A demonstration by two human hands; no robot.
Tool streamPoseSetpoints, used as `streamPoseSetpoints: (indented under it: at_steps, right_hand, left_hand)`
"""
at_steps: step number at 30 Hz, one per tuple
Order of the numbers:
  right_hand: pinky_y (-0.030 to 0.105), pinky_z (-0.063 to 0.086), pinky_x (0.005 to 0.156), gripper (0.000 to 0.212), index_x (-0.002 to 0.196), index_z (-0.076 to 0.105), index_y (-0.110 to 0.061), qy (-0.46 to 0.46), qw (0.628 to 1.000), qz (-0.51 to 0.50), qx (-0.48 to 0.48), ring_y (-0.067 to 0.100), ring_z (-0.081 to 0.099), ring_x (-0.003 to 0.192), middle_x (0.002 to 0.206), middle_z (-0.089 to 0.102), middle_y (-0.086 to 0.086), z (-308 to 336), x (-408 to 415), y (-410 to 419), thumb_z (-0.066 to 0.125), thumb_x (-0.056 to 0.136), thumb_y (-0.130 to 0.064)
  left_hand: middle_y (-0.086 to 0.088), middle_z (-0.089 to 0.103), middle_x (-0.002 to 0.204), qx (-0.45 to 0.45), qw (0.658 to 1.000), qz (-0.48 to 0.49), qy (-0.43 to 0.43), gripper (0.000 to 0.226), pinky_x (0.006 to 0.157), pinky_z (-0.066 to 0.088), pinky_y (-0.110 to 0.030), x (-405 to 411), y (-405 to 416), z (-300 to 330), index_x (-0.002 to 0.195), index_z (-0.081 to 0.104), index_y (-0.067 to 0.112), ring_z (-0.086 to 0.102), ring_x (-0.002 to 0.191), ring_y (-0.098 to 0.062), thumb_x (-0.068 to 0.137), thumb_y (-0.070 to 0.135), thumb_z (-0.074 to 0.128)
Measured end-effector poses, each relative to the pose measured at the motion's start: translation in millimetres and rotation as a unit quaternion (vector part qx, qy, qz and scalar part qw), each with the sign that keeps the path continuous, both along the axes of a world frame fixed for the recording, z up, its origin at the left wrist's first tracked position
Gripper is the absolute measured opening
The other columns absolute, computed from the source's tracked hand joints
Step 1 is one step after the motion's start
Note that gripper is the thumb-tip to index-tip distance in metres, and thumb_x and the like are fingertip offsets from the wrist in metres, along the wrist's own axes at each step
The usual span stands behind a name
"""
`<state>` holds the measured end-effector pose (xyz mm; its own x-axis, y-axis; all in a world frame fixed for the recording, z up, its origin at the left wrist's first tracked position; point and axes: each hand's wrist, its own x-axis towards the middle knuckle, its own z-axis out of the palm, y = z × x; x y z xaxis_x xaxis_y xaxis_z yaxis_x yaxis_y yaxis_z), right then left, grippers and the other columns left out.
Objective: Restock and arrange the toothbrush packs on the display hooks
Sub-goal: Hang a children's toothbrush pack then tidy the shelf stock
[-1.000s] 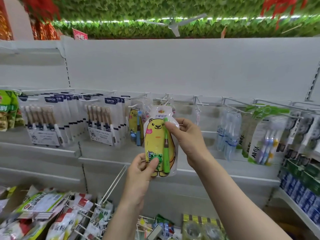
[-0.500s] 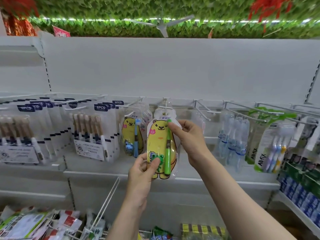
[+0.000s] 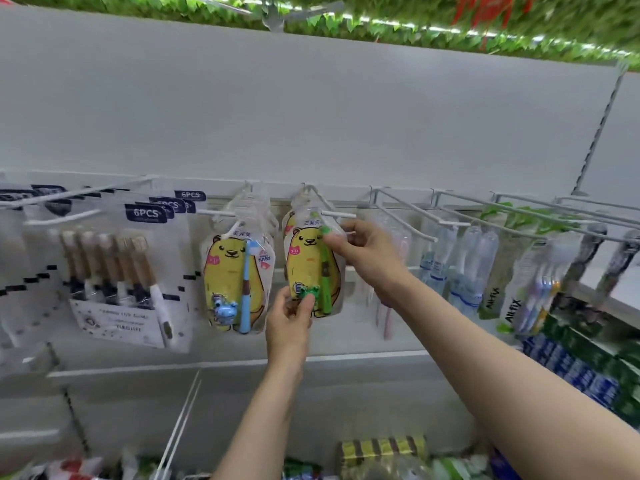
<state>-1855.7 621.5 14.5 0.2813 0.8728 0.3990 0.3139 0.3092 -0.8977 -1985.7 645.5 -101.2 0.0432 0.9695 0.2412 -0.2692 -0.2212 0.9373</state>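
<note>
A yellow bear toothbrush pack (image 3: 306, 265) with a green brush and a frog charm hangs at a white display hook (image 3: 337, 213), in front of other packs like it. My left hand (image 3: 289, 320) pinches its bottom edge by the frog charm. My right hand (image 3: 367, 252) pinches its upper right edge just under the hook tip. To the left, a matching bear pack with a blue brush (image 3: 237, 275) hangs on its own hook (image 3: 216, 213).
6PCS brush packs (image 3: 128, 282) hang at left. Bare white hooks (image 3: 405, 216) stick out to the right, then clear bottles (image 3: 460, 268) and ALL-FIX brush packs (image 3: 526, 292). Toothpaste boxes (image 3: 588, 368) fill the right shelf. A wire basket (image 3: 180, 424) with goods sits below.
The view has swung closer and upward. The bear pack with the green brush has risen to the hook, with both hands still on it.
</note>
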Motion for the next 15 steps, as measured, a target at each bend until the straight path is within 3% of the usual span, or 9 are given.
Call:
streamPoseSetpoints:
  at_steps: [3, 8, 10, 13, 15]
  right_hand:
    - [0.04, 0.059, 0.09, 0.022, 0.102, 0.069, -0.02, -0.01, 1.0, -0.013, -0.007, 0.019, 0.072, 0.094, 0.096, 0.074, 0.004, -4, 2, 18, 0.079, 0.085, -0.03]
    - [0.05, 0.057, 0.092, 0.039, 0.109, 0.071, -0.019, -0.022, 0.999, -0.025, -0.016, 0.022, 0.073, 0.099, 0.101, 0.077, 0.004, -9, 4, 32, 0.078, 0.079, -0.042]
    - [0.049, 0.058, 0.09, 0.036, 0.109, 0.071, -0.02, -0.019, 0.999, -0.028, -0.017, 0.02, 0.073, 0.096, 0.099, 0.077, 0.003, -10, 4, 33, 0.077, 0.081, -0.042]
    - [0.03, 0.059, 0.079, 0.018, 0.104, 0.066, -0.025, -0.006, 1.0, -0.021, -0.012, 0.004, 0.07, 0.086, 0.09, 0.075, -0.01, -14, 1, 28, 0.073, 0.09, -0.032]
    - [0.033, 0.057, 0.09, 0.034, 0.124, 0.059, -0.024, -0.004, 1.0, -0.021, -0.02, 0.008, 0.067, 0.103, 0.112, 0.071, -0.005, -23, -5, 16, 0.071, 0.092, -0.027]
  left_hand:
    - [0.001, 0.07, 0.106, 0.011, 1.0, 0.01, 0.016, 0.017, 0.096, 0.053, -0.046, 1, 24, -5, 0.107, 0.059, 0.035, 0.065, 0.101, -0.016, 0.093, 0.025, 0.065]
    - [0.0, 0.069, 0.107, 0.03, 0.999, -0.006, 0.015, 0.024, 0.095, 0.053, -0.042, 1, 43, -9, 0.117, 0.057, 0.028, 0.064, 0.103, -0.017, 0.095, 0.023, 0.063]
    - [0.0, 0.068, 0.108, 0.033, 0.999, -0.012, 0.014, 0.027, 0.093, 0.054, -0.039, 1, 42, -8, 0.121, 0.056, 0.023, 0.064, 0.105, -0.017, 0.095, 0.021, 0.062]
    - [0.002, 0.067, 0.109, 0.026, 0.999, -0.006, 0.019, 0.023, 0.092, 0.054, -0.038, 1, 39, -10, 0.117, 0.056, 0.028, 0.063, 0.105, -0.015, 0.095, 0.022, 0.061]
    - [0.002, 0.067, 0.112, 0.01, 0.999, 0.009, 0.031, 0.024, 0.096, 0.052, -0.039, 2, 32, -15, 0.118, 0.056, 0.029, 0.063, 0.108, -0.015, 0.095, 0.026, 0.062]
